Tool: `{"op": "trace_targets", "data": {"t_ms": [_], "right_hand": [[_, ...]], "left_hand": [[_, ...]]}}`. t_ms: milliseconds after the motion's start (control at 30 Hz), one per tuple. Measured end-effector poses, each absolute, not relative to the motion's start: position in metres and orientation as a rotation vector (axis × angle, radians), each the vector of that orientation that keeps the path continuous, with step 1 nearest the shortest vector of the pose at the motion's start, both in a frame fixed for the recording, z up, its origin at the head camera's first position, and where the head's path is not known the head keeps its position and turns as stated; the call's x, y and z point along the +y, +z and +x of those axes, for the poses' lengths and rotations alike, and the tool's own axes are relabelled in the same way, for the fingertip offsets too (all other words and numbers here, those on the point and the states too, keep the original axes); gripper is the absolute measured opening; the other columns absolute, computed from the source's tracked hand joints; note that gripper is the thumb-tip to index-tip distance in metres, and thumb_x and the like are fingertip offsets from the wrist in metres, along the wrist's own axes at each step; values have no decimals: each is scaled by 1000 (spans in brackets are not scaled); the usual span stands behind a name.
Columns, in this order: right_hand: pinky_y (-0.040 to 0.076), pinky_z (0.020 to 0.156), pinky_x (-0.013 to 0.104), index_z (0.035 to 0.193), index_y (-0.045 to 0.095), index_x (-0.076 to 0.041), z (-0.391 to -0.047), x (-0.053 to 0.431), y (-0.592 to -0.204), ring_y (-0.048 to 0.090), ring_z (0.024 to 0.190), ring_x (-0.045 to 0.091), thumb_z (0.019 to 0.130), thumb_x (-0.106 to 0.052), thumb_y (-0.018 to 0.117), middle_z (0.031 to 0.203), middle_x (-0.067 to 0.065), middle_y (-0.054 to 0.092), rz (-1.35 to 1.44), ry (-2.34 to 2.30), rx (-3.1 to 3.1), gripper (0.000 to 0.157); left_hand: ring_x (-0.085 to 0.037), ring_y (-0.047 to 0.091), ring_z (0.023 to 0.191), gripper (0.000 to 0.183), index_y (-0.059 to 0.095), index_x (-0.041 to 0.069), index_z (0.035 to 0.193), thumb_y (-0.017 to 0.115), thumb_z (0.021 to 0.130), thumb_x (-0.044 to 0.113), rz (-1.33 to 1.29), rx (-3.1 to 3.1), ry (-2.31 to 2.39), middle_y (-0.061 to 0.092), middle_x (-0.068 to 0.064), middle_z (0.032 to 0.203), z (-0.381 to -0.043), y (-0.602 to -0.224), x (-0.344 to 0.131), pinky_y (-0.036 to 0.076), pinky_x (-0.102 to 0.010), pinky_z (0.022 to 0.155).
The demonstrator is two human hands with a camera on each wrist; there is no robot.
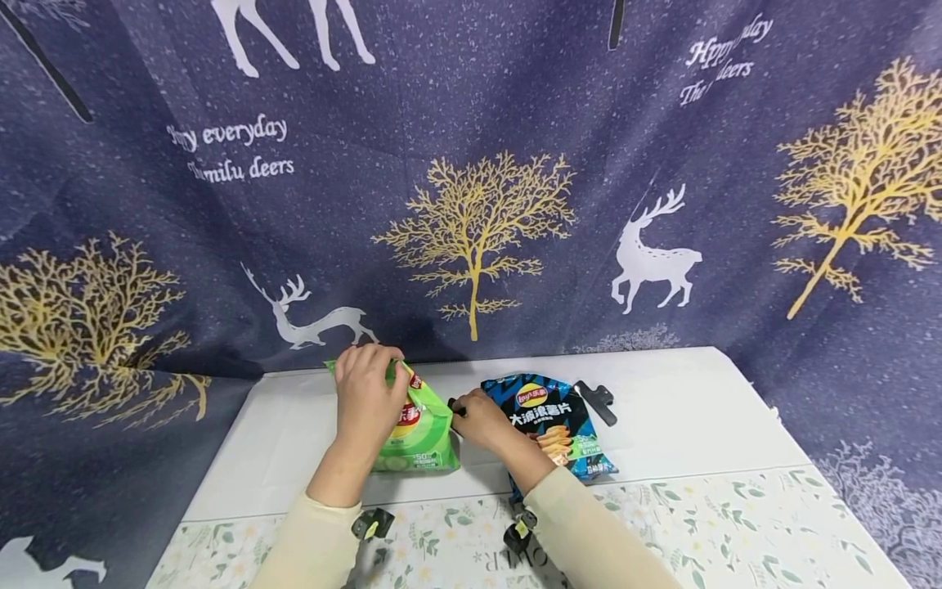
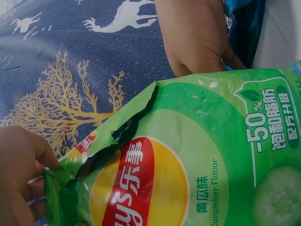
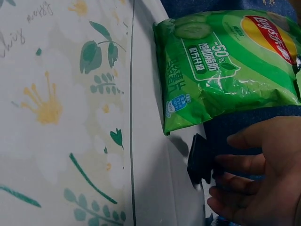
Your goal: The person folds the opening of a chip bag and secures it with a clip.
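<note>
A green Lay's cucumber chip bag stands against the patterned backdrop, its top edge folded over. My left hand grips the folded top; in the left wrist view, its fingers lie at the fold's corner. My right hand is beside the bag's right edge. In the right wrist view, a black clip is at its fingertips, partly hidden by them. A blue-black Lay's chip bag lies right of that hand, partly covered by the forearm.
Another black clip lies right of the blue-black bag. A white table carries a floral cloth along its front. Behind it hangs a dark blue backdrop with deer and golden trees.
</note>
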State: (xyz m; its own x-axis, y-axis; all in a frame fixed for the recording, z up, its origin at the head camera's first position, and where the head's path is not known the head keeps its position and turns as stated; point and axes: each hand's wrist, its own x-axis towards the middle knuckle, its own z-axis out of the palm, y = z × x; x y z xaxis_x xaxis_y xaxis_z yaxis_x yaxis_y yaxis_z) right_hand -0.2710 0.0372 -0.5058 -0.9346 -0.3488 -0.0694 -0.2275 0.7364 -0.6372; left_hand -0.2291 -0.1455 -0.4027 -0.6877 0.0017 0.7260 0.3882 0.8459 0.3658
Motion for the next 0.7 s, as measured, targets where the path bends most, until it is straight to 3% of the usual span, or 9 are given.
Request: {"op": "trace_targets", "data": {"t_ms": [167, 400, 700], "right_hand": [[52, 96, 46, 117, 72, -5, -270, 36, -505, 62, 116, 34, 102, -22, 57, 128, 18, 59, -471, -1018, 2784, 28], [53, 90, 43, 111, 72, -6, -270, 38, -506, 64, 105, 31, 100, -13, 58, 117, 15, 62, -512, -1022, 2829, 19], [53, 91, 44, 99, 72, -10, -270, 40, -508, 64, 103, 28, 98, -8, 62, 109, 10, 65, -521, -1112, 2858, 11]], "left_hand": [[-36, 61, 100, 8, 72, 4, 91, 66, 87, 6, -288, -2250, -650, 69, -13, 91, -228, -401, -146, 34, -57, 111], [-36, 61, 100, 9, 72, 4, 92, 65, 87, 5, -291, -2252, -659, 69, -13, 91, -227, -401, -146, 34, -58, 112], [-36, 61, 101, 8, 72, 5, 92, 66, 87, 6, -288, -2265, -653, 69, -12, 92, -226, -400, -147, 34, -58, 112]]}}
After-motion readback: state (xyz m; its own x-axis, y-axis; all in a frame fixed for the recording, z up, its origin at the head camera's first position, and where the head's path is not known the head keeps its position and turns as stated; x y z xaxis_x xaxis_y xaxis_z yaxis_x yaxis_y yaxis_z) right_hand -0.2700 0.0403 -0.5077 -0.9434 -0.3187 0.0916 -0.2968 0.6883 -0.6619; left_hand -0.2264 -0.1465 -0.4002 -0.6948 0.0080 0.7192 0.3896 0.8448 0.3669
